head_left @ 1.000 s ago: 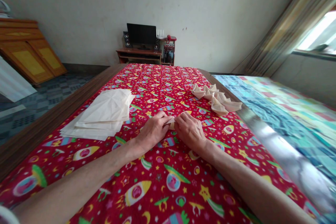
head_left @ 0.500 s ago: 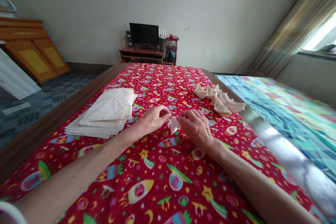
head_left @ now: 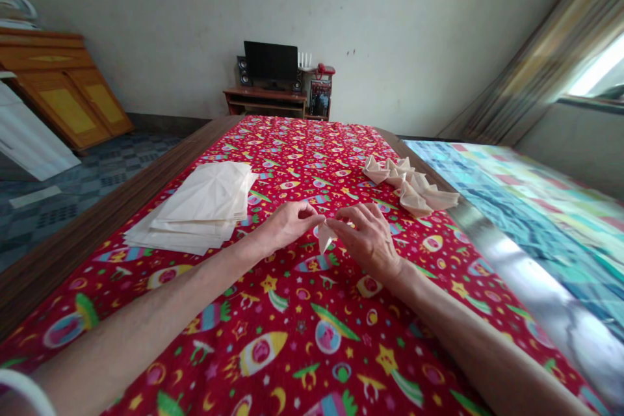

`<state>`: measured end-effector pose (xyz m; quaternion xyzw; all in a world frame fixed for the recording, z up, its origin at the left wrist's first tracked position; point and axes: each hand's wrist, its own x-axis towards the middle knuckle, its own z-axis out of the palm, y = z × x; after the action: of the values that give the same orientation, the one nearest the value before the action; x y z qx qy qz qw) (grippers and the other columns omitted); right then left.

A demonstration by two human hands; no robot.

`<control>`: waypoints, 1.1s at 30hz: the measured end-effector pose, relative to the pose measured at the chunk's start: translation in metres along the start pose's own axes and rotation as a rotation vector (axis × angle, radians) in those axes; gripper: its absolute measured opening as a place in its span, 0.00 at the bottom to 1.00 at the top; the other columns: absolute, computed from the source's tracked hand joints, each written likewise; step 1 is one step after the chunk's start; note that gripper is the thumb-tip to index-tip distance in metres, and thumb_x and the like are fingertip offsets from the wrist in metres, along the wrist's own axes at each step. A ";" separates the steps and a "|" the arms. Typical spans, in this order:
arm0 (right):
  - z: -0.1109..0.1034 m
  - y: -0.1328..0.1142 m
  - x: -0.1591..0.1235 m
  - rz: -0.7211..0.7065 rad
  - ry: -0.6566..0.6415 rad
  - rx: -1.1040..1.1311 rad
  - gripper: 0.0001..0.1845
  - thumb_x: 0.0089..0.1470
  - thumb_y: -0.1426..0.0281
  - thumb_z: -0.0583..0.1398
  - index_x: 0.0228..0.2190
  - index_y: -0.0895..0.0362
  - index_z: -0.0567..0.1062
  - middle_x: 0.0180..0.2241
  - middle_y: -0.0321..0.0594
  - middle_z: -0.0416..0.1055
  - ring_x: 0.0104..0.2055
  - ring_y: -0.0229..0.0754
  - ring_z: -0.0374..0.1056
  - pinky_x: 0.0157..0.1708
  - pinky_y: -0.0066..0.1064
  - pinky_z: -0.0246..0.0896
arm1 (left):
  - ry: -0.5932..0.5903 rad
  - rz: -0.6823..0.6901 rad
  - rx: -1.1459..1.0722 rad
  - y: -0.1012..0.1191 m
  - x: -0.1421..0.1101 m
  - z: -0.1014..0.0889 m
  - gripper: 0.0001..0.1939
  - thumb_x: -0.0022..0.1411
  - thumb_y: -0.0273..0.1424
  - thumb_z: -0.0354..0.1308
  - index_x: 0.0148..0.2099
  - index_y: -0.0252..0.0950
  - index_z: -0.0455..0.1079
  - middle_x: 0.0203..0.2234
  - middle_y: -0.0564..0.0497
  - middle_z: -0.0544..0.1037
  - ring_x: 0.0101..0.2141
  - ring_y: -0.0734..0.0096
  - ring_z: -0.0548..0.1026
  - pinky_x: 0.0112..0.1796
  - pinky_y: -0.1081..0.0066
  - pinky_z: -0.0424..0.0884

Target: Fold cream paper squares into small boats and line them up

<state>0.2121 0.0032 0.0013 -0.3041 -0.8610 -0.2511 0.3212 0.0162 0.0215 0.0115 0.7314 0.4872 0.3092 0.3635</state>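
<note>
1. Left hand (head_left: 287,226) and right hand (head_left: 369,237) pinch a small folded paper (head_left: 325,240) between them, near the middle, seemingly for control from both sides.
2. Creased sheets (head_left: 205,192) lie stacked left, presumably for easy reach.
3. Pointed folded pieces (head_left: 414,192) sit far right on the worktop (head_left: 73,244), probably kept uncrushed.

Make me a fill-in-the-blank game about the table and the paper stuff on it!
1. The cloth on the table is mostly ____.
2. The paper stack lies to the ____ of the folded pieces.
3. The small folded paper is between the left hand and the ____ hand.
4. The screen beyond the table is ____.

Missing words: red; left; right; black.
</note>
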 end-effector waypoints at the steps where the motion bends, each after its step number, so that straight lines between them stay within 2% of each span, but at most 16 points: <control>1: 0.000 0.000 0.000 0.001 0.002 0.005 0.07 0.58 0.71 0.56 0.36 0.53 0.75 0.34 0.37 0.73 0.34 0.37 0.62 0.36 0.33 0.49 | 0.004 -0.001 0.001 0.000 0.000 0.000 0.21 0.54 0.47 0.54 0.32 0.32 0.73 0.22 0.52 0.73 0.24 0.72 0.66 0.25 0.75 0.59; 7: -0.002 -0.001 0.000 0.031 -0.033 0.027 0.08 0.59 0.71 0.55 0.37 0.52 0.75 0.35 0.37 0.73 0.34 0.37 0.62 0.37 0.33 0.50 | -0.045 -0.100 -0.128 0.003 -0.004 0.000 0.19 0.54 0.45 0.55 0.33 0.31 0.73 0.20 0.54 0.70 0.22 0.75 0.64 0.24 0.76 0.58; 15: -0.003 -0.002 0.002 0.032 -0.043 0.048 0.09 0.60 0.72 0.54 0.36 0.55 0.75 0.33 0.37 0.73 0.34 0.38 0.62 0.37 0.35 0.50 | -0.074 -0.151 -0.339 0.007 -0.005 0.001 0.16 0.52 0.42 0.55 0.28 0.31 0.68 0.16 0.57 0.63 0.18 0.80 0.58 0.19 0.77 0.52; 19: -0.003 -0.004 0.002 0.035 -0.062 0.049 0.09 0.60 0.72 0.53 0.35 0.56 0.74 0.32 0.38 0.73 0.34 0.39 0.62 0.37 0.35 0.51 | -0.059 -0.170 -0.266 0.011 -0.006 0.001 0.14 0.52 0.39 0.55 0.29 0.32 0.68 0.16 0.58 0.61 0.19 0.79 0.57 0.20 0.77 0.52; 25: -0.002 -0.007 0.003 0.119 -0.092 0.094 0.10 0.59 0.72 0.53 0.33 0.56 0.74 0.32 0.38 0.72 0.35 0.39 0.62 0.37 0.33 0.51 | -0.056 -0.084 -0.065 0.012 -0.006 -0.001 0.15 0.56 0.39 0.50 0.25 0.33 0.66 0.16 0.58 0.58 0.20 0.78 0.55 0.20 0.76 0.49; 27: -0.002 -0.007 0.003 0.114 -0.102 0.095 0.10 0.59 0.72 0.53 0.32 0.56 0.75 0.32 0.38 0.72 0.35 0.39 0.62 0.38 0.34 0.51 | -0.074 -0.083 -0.056 0.009 -0.005 -0.001 0.15 0.57 0.39 0.50 0.28 0.32 0.68 0.17 0.57 0.62 0.21 0.77 0.58 0.21 0.76 0.52; 29: -0.002 -0.006 0.002 0.108 -0.106 0.093 0.10 0.59 0.72 0.53 0.32 0.56 0.75 0.32 0.38 0.72 0.35 0.39 0.62 0.38 0.34 0.51 | -0.037 -0.047 -0.034 0.005 -0.003 0.000 0.13 0.58 0.38 0.51 0.32 0.33 0.69 0.21 0.55 0.67 0.24 0.74 0.64 0.24 0.75 0.59; 31: -0.001 -0.005 0.002 0.108 -0.101 0.083 0.10 0.59 0.72 0.53 0.31 0.56 0.75 0.32 0.38 0.72 0.34 0.39 0.62 0.38 0.34 0.51 | 0.074 0.066 0.025 0.002 0.000 0.001 0.09 0.57 0.34 0.53 0.36 0.33 0.69 0.26 0.53 0.71 0.29 0.71 0.68 0.30 0.73 0.65; 33: -0.001 -0.004 0.002 0.105 -0.102 0.077 0.10 0.59 0.72 0.53 0.32 0.56 0.75 0.32 0.39 0.72 0.34 0.39 0.62 0.39 0.35 0.52 | 0.155 0.237 0.102 0.000 0.003 0.002 0.09 0.57 0.32 0.55 0.39 0.34 0.70 0.33 0.50 0.73 0.35 0.69 0.70 0.38 0.70 0.67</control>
<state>0.2087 0.0001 0.0026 -0.3487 -0.8681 -0.1847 0.3012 0.0181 0.0237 0.0105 0.7750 0.4394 0.3804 0.2481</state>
